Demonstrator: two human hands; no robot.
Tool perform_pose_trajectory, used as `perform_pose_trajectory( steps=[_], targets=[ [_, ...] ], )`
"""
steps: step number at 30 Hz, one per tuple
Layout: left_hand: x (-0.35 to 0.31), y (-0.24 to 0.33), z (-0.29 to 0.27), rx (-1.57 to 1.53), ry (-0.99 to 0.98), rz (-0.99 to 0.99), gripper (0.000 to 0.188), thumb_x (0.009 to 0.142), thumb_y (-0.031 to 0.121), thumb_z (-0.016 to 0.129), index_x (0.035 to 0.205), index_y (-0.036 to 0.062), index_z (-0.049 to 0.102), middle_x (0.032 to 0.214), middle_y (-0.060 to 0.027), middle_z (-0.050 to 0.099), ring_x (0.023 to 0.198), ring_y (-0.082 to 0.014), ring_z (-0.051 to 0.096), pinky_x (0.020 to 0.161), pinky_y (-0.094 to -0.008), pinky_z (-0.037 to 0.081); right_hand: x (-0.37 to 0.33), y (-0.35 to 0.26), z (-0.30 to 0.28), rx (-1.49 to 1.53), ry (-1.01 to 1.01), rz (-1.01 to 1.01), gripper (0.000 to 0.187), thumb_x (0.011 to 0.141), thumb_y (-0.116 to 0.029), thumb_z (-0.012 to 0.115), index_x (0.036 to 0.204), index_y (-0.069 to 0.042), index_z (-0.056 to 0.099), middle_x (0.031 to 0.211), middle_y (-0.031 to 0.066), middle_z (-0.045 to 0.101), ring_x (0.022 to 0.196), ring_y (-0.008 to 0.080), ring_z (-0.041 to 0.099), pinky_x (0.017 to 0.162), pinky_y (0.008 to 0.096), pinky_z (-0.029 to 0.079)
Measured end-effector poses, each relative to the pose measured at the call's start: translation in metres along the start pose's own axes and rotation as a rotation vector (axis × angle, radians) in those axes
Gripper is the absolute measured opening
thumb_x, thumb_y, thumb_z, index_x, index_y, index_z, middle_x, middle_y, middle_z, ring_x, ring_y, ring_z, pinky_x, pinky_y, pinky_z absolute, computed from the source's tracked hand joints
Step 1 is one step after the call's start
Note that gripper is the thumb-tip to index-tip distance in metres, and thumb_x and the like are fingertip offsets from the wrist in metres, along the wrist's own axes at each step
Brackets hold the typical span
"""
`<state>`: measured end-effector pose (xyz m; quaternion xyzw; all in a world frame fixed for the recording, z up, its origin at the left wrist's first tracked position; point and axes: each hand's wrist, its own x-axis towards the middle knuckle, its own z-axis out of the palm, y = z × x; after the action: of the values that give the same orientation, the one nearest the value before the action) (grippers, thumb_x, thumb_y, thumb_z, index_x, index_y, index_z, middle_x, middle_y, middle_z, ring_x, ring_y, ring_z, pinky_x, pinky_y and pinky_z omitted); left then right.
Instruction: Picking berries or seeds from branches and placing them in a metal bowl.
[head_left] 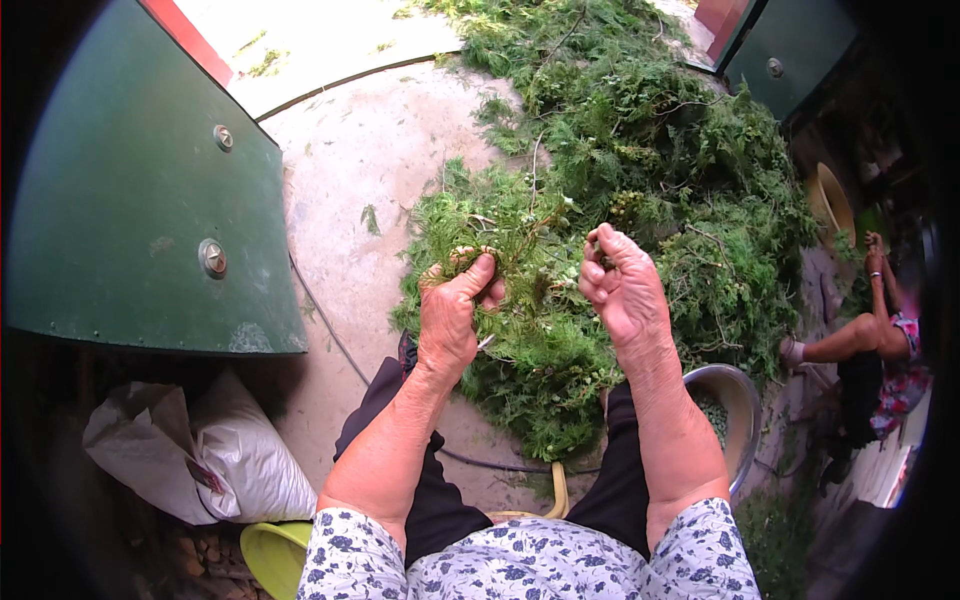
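My left-hand fingers [478,283] were clenched around a leafy green sprig [510,245] at the centre of the frame, its feathery tips sticking upward. My right-hand fingers [603,262] pinched a small bit beside it. The big heap of green cuttings [660,170] spread across the upper right, on the concrete floor.

The left hand [450,305] grips a leafy green sprig [510,235], and the right hand [620,285] pinches near it. Below lies a heap of green branches [650,170] on the concrete floor [370,160]; a metal bowl [745,400] sits just beside the right forearm.
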<state>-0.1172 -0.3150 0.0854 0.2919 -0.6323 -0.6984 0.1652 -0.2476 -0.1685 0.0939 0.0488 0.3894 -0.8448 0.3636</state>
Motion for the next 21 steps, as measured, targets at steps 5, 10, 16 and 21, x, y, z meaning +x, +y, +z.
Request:
perform_pose_trajectory(
  steps=[5,10,16,21],
  targets=[
    [-0.002,0.003,0.004,-0.049,-0.038,0.057,0.032,0.091,0.031,0.052,0.080,0.0014,0.060,0.064,-0.0013,0.057,0.060,-0.0093,0.051,0.056,-0.0240,0.040,-0.013,0.018,0.016,-0.197,-0.133,0.128,0.024,0.087,-0.010,0.056,0.105,0.006,0.055,0.077,0.0064,0.058,0.055,0.0081,0.053,0.040,0.0175,0.037],
    [-0.007,-0.004,0.016,-0.046,-0.139,-0.002,0.018,0.090,0.020,0.053,0.094,0.0036,0.059,0.068,-0.0002,0.056,0.061,-0.0076,0.051,0.056,-0.0225,0.042,-0.013,0.030,0.015,-0.233,-0.107,0.092,0.016,0.086,-0.012,0.059,0.094,0.002,0.058,0.070,0.0007,0.055,0.051,0.0055,0.049,0.038,0.0170,0.033],
    [-0.006,-0.007,0.026,-0.248,0.075,-0.003,0.017,0.089,0.018,0.056,0.098,0.0039,0.061,0.076,0.0039,0.057,0.065,-0.0037,0.047,0.057,-0.0210,0.041,-0.019,0.025,0.028,-0.772,-0.064,-0.119,0.016,0.084,-0.013,0.060,0.080,0.002,0.062,0.058,0.0005,0.052,0.045,0.0076,0.046,0.042,0.0232,0.036],
    [0.000,-0.010,0.025,-0.160,0.111,0.159,0.021,0.084,0.016,0.063,0.098,0.0002,0.062,0.080,0.0018,0.059,0.072,-0.0040,0.048,0.063,-0.0192,0.041,-0.017,0.029,0.028,-1.219,-0.173,-0.415,0.014,0.078,-0.013,0.061,0.081,0.001,0.062,0.061,0.0105,0.055,0.054,0.0207,0.053,0.053,0.0329,0.043]
  ],
)
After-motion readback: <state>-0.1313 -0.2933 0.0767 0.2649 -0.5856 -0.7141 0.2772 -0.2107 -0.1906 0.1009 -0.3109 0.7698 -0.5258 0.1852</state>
